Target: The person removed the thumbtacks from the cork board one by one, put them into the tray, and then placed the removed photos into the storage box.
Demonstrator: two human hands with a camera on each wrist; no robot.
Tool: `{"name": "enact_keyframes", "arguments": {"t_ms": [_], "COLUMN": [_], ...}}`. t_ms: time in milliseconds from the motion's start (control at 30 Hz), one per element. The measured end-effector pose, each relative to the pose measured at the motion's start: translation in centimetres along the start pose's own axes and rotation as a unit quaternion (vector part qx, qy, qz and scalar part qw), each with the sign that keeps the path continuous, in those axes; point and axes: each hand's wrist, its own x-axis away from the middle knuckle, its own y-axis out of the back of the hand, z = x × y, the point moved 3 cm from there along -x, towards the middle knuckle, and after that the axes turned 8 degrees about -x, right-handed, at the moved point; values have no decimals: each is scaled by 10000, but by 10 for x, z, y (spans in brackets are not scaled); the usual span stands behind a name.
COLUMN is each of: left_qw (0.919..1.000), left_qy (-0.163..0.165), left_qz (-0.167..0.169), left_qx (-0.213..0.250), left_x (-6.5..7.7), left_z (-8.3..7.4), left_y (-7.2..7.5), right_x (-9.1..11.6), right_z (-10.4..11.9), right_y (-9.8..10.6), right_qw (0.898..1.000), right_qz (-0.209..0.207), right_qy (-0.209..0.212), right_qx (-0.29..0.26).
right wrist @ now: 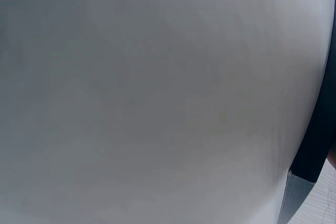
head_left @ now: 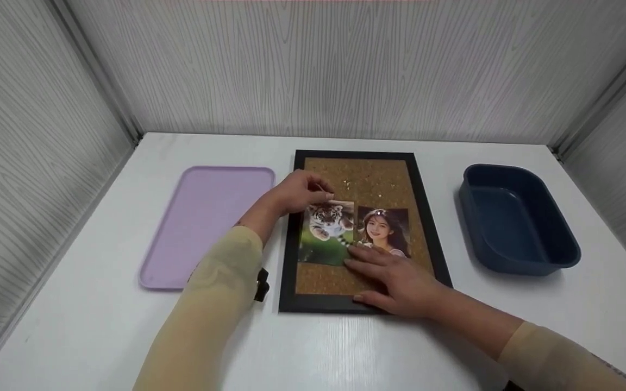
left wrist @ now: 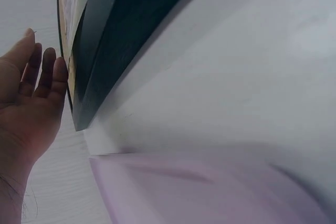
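Observation:
A black-framed cork board lies on the table with two photos side by side: a tiger photo at left and a portrait photo at right. At the tiger photo's top edge, my left hand pinches a small pin between thumb and fingertip; its thin point shows by the thumb in the left wrist view. My right hand lies with extended fingers across the photos' lower inner corners, its thumb over the frame's bottom edge. In the right wrist view the hand is almost wholly out of sight.
Several small shiny tacks dot the upper cork. Left of the board lies a flat lilac tray, partly under the left forearm. A deep dark blue bin stands to the right. Grey wood-grain walls enclose the table at back and sides.

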Motion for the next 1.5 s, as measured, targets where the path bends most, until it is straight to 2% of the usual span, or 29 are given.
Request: {"name": "enact_keyframes", "arguments": {"t_ms": [333, 700, 1067, 1500], "left_qw": [9996, 9992, 9990, 9982], "left_qy": [-108, -172, 164, 379], "left_qz": [-189, -318, -375, -468], "left_qx": [163, 198, 195, 40], "left_x": [5, 10, 25, 41], "left_z": [-9, -4, -1, 18], "left_y": [15, 30, 48, 67], "right_x": [-3, -4, -4, 0], "right_z": [-1, -3, -6, -8], "right_y": [2, 1, 2, 5], "right_qw": [10000, 9999, 9999, 9999], "right_qz": [50, 55, 59, 51], "right_qy": [-24, -67, -108, -79], "right_qx": [-48, -54, -73, -67]}}
